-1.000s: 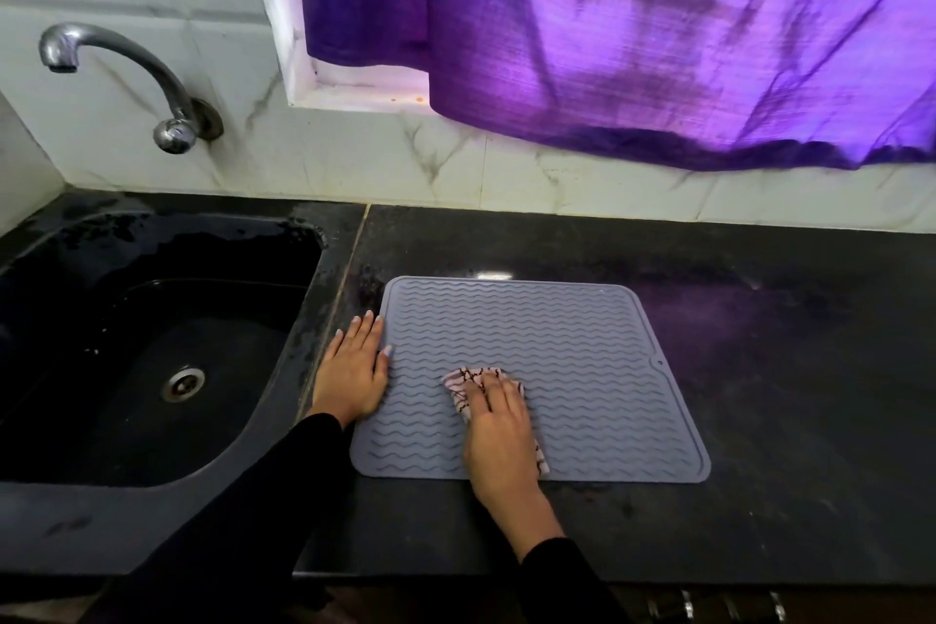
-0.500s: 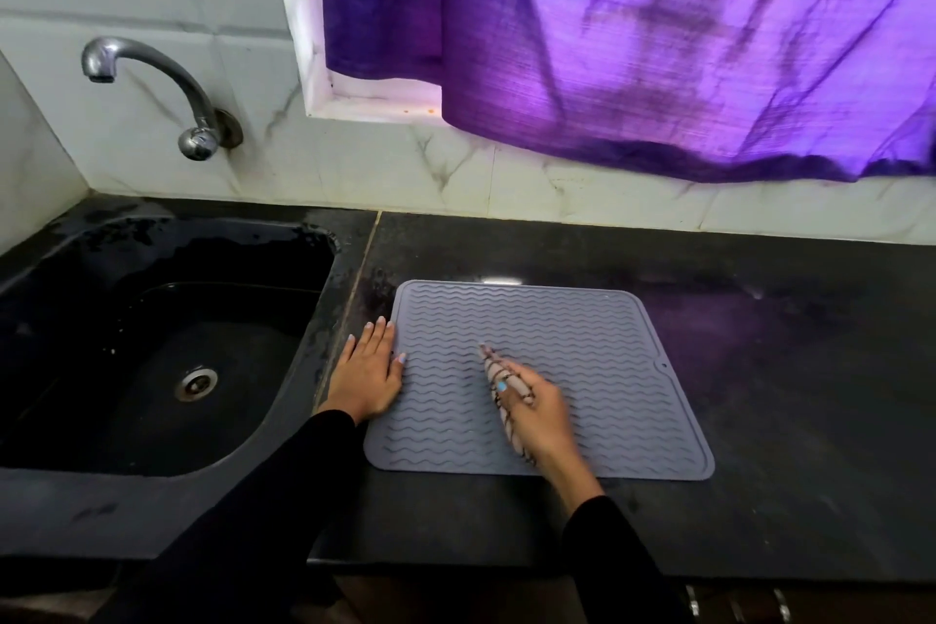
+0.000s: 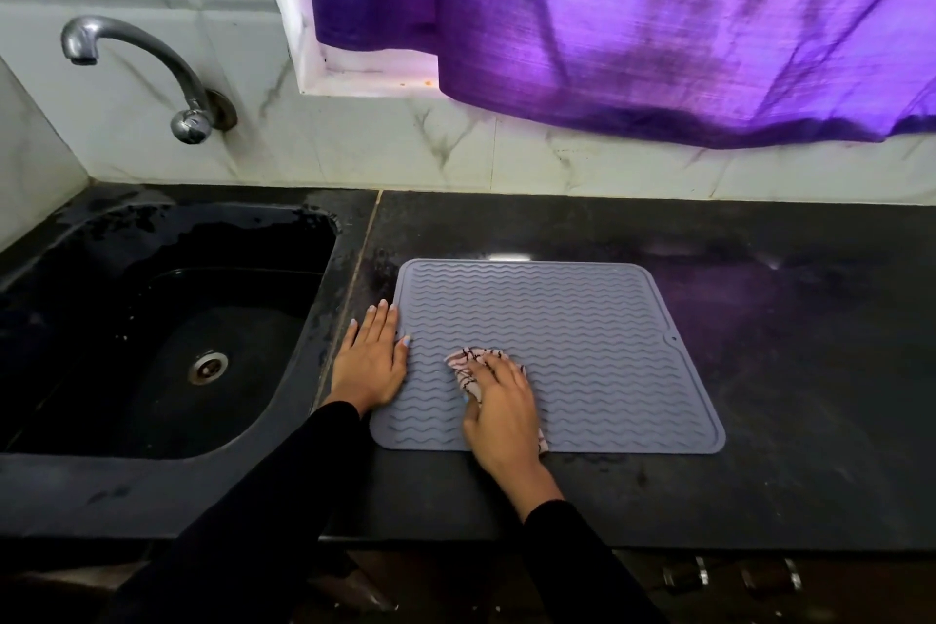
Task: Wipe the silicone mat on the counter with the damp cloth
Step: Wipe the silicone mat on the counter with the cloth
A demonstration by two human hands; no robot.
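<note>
A grey silicone mat (image 3: pixel 572 334) with wavy ridges lies flat on the black counter (image 3: pixel 790 350). My right hand (image 3: pixel 501 413) presses a small pink cloth (image 3: pixel 468 362) with dark lines onto the mat's near left part. Most of the cloth is hidden under the palm; one corner shows past the fingertips and a bit at the wrist side. My left hand (image 3: pixel 372 360) lies flat with straight fingers on the mat's left edge, partly on the counter.
A black sink (image 3: pixel 152 334) with a metal drain sits left of the mat, under a chrome tap (image 3: pixel 152 66) on the tiled wall. A purple curtain (image 3: pixel 633 15) hangs over the back of the counter. Metal handles show below the counter's front edge.
My right hand has turned from edge-on back to palm-down on the cloth and slid toward the mat's near edge. The left hand stays at the mat's left edge.
</note>
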